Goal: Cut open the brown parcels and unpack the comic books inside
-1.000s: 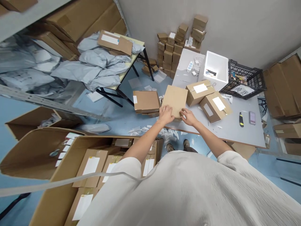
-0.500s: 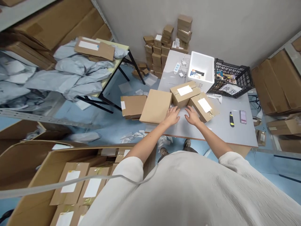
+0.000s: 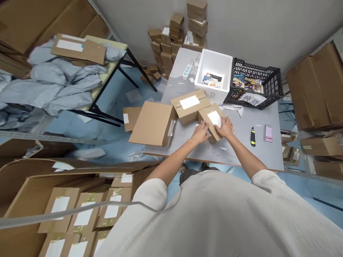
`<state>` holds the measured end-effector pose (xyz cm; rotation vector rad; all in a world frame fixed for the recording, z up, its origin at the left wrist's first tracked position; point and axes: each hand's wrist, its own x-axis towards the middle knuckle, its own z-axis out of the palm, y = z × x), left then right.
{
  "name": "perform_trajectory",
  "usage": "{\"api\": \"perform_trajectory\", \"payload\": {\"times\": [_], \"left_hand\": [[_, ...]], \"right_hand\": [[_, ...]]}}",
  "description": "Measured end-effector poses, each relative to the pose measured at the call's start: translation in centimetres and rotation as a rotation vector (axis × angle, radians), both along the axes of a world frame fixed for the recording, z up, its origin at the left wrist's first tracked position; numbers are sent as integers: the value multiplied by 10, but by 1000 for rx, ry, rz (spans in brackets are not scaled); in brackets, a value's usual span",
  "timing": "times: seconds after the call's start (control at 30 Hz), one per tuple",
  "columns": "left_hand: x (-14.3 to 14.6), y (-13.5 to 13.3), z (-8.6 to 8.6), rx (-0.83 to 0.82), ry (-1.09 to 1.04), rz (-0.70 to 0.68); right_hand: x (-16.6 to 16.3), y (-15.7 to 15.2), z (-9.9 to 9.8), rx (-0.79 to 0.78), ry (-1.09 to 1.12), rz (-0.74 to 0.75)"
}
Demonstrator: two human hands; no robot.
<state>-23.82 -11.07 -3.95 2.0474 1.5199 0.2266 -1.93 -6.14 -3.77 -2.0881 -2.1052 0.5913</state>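
Both my hands rest on a small labelled cardboard box (image 3: 213, 117) on the grey table (image 3: 241, 150). My left hand (image 3: 201, 131) grips its near left side. My right hand (image 3: 225, 127) lies on its right side, fingers bent over the top by the white label. A second labelled box (image 3: 189, 105) sits just behind it, touching it. A flat plain cardboard box (image 3: 153, 123) lies to the left, overhanging the table's left edge.
A white foam bin (image 3: 215, 70) and a black plastic crate (image 3: 254, 84) stand at the table's back. A utility knife (image 3: 252, 136) and a small purple item (image 3: 268, 133) lie to the right. A large carton of labelled boxes (image 3: 80, 210) sits on the floor left.
My hands left the flat plain box, which now lies at the table's left edge, and moved right onto the small labelled box. The view has swung a little to the right.
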Motion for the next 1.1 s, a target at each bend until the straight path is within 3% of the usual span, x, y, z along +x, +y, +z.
{"api": "perform_trajectory", "payload": {"times": [0.13, 0.3, 0.5, 0.83, 0.97, 1.1], "left_hand": [[6, -5, -7, 15, 22, 47], [0, -12, -33, 38, -132, 48], [-1, -10, -53, 6, -233, -71], [37, 52, -25, -50, -101, -307], [26, 47, -14, -49, -17, -288], [-14, 41, -3, 5, 55, -171]], "right_hand": [[3, -8, -4, 40, 46, 11], [6, -24, -5, 93, 56, -31], [24, -40, -4, 120, 52, -96], [61, -37, -12, 112, 45, -319], [46, -37, -10, 152, 20, -223], [13, -31, -3, 214, 53, -53]]}}
